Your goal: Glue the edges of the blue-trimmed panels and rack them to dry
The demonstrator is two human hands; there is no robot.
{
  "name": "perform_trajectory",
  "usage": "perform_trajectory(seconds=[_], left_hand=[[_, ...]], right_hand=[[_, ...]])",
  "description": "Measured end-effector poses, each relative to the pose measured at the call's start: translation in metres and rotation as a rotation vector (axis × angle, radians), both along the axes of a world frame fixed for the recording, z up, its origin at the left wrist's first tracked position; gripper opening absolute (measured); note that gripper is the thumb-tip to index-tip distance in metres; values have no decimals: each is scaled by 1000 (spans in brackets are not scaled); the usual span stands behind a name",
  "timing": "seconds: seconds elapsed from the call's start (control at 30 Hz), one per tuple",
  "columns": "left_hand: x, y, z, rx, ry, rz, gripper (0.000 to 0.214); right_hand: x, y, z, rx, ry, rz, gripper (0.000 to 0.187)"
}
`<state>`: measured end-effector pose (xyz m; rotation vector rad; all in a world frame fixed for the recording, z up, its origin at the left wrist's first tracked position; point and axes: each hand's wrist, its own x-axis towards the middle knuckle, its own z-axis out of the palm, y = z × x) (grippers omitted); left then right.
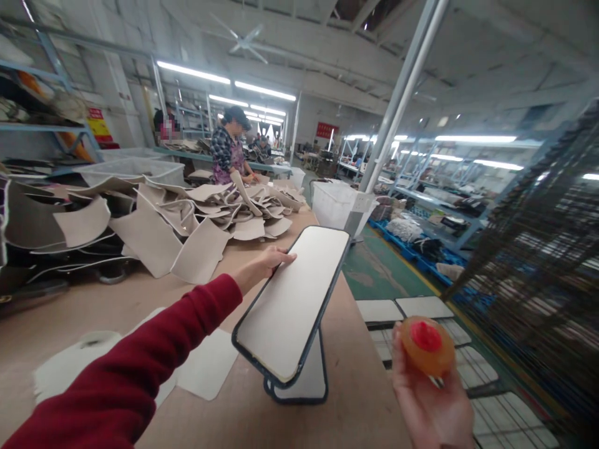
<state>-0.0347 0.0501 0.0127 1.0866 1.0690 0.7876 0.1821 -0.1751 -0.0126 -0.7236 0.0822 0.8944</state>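
My left hand (267, 261), in a red sleeve, grips the left edge of a long beige pad with a dark rim (292, 302) and holds it tilted above the brown table (196, 293). A second pad of the same kind (306, 380) lies flat on the table just under it. My right hand (428, 399) is at the lower right, closed around a small orange bottle with a red cap (427, 346), held off the table's right edge.
A big heap of beige cut pieces (187, 218) covers the far table, where another person (229, 156) works. Flat white pieces (206, 368) lie at the near left. A wire rack with more pads (412, 312) stands right of the table, beside a white bin (337, 202).
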Motion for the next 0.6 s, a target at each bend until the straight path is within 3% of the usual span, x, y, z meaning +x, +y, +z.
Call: perform_trajectory(seconds=[0.3, 0.43, 0.6], left_hand=[[0, -11, 2, 44, -57, -109, 42], [3, -16, 5, 50, -77, -153, 43], [3, -24, 6, 30, -91, -217, 42]], right_hand=[[30, -4, 36, 82, 291, -146, 42], [45, -7, 46, 173, 257, -216, 40], [66, -10, 41, 316, 58, -239, 36]])
